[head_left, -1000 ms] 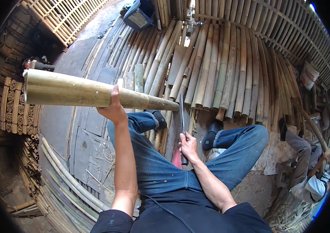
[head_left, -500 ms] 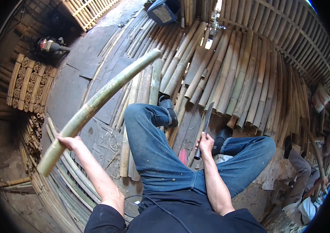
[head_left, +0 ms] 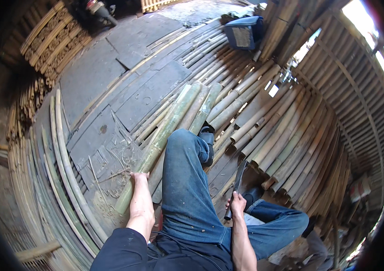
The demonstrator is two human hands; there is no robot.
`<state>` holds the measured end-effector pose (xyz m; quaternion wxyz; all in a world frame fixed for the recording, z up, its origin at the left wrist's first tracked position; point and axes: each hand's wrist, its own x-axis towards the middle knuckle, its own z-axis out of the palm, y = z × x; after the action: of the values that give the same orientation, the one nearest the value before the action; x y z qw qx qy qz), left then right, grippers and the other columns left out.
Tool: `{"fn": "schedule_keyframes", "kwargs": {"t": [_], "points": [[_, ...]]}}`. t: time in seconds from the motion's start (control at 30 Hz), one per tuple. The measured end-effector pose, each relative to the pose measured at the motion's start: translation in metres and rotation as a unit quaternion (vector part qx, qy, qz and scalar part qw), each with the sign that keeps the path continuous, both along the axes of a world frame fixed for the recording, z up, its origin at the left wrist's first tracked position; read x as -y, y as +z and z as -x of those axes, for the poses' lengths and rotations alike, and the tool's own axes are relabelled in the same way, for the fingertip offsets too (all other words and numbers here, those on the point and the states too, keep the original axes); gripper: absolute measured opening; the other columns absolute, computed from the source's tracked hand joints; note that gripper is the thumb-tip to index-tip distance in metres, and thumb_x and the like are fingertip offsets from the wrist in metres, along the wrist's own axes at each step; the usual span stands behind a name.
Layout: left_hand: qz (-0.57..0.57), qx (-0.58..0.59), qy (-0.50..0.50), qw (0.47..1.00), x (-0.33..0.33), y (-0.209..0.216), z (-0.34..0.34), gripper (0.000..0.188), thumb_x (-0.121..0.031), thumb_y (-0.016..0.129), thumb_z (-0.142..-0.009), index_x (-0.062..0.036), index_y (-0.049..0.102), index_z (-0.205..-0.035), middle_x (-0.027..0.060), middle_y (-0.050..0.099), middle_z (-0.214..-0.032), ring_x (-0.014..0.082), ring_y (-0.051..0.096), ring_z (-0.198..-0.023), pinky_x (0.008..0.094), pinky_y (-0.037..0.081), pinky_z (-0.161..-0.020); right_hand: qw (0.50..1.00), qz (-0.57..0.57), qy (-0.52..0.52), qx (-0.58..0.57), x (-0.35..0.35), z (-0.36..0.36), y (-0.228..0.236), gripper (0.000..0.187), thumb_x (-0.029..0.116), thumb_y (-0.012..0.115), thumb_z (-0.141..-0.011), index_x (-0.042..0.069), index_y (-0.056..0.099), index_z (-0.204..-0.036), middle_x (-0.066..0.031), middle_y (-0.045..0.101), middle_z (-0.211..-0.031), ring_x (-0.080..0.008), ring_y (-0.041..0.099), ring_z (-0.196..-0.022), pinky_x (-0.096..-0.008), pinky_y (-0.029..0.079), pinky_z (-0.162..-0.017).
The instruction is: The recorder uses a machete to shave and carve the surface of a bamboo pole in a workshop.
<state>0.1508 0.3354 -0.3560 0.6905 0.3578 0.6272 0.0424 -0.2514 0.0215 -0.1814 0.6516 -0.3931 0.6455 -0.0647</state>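
My left hand [head_left: 139, 177] is closed round the lower part of a thick green bamboo pole [head_left: 161, 139]. The pole lies slanted beside my left knee, its far end next to other bamboo lengths [head_left: 206, 107]. In my right hand [head_left: 236, 203] is a machete [head_left: 240, 175], gripped by its dark handle. Its blade points up and away from me, between my legs and apart from the pole. The fingers of my left hand are partly hidden behind the pole.
Rows of bamboo poles [head_left: 287, 140] lie ahead and to the right. Long split strips [head_left: 65, 180] curve along the left. Bundled bamboo [head_left: 54, 38] is stacked at the far left. A blue bin [head_left: 244, 34] stands at the back. Shavings [head_left: 106, 180] litter the floor.
The green bamboo pole has come down and right, from raised at my left to beside my left knee, still in my left hand. The view has turned; the machete stays in my right hand.
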Motion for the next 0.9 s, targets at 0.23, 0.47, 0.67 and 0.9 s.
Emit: {"fn": "schedule_keyframes", "kwargs": {"t": [0.23, 0.47, 0.67, 0.9], "points": [[0.108, -0.05, -0.003, 0.993, -0.003, -0.061, 0.064, 0.08, -0.068, 0.038, -0.095, -0.0248, 0.015, -0.159, 0.0031, 0.028, -0.162, 0.0325, 0.033, -0.144, 0.0639, 0.035, -0.108, 1.0, -0.012, 0.025, -0.007, -0.002, 0.003, -0.003, 0.028, 0.033, 0.057, -0.1, 0.006, 0.053, -0.096, -0.0074, 0.054, -0.066, -0.0187, 0.054, -0.046, -0.0332, 0.047, -0.04], [0.14, -0.054, 0.004, 0.989, -0.009, -0.102, 0.041, 0.077, -0.064, 0.055, -0.092, -0.0271, 0.027, -0.153, 0.0053, 0.038, -0.155, 0.032, 0.046, -0.133, 0.0612, 0.042, -0.101, 0.997, -0.022, 0.058, -0.038, -0.002, 0.004, -0.01, 0.026, 0.031, 0.055, -0.101, 0.005, 0.056, -0.099, -0.007, 0.056, -0.065, -0.0182, 0.052, -0.046, -0.0322, 0.046, -0.041], [0.125, -0.073, -0.035, 0.989, 0.002, -0.064, 0.018, 0.073, -0.051, 0.067, -0.089, -0.0226, 0.036, -0.149, 0.0086, 0.041, -0.153, 0.0319, 0.045, -0.134, 0.0577, 0.043, -0.102, 0.995, -0.045, 0.055, -0.067, -0.005, -0.004, -0.01, 0.027, 0.032, 0.054, -0.101, 0.005, 0.055, -0.099, -0.0083, 0.056, -0.069, -0.0186, 0.05, -0.045, -0.0348, 0.046, -0.041], [-0.399, -0.296, -0.523, 0.692, -0.008, -0.043, 0.014, 0.098, -0.047, 0.078, -0.075, -0.0073, 0.032, -0.153, 0.0219, 0.03, -0.157, 0.0348, 0.033, -0.144, 0.0477, 0.035, -0.115, 0.995, -0.053, 0.068, -0.053, -0.01, -0.005, -0.02, 0.029, 0.033, 0.054, -0.101, 0.004, 0.055, -0.096, -0.0081, 0.056, -0.068, -0.0187, 0.052, -0.045, -0.035, 0.047, -0.041]]}}
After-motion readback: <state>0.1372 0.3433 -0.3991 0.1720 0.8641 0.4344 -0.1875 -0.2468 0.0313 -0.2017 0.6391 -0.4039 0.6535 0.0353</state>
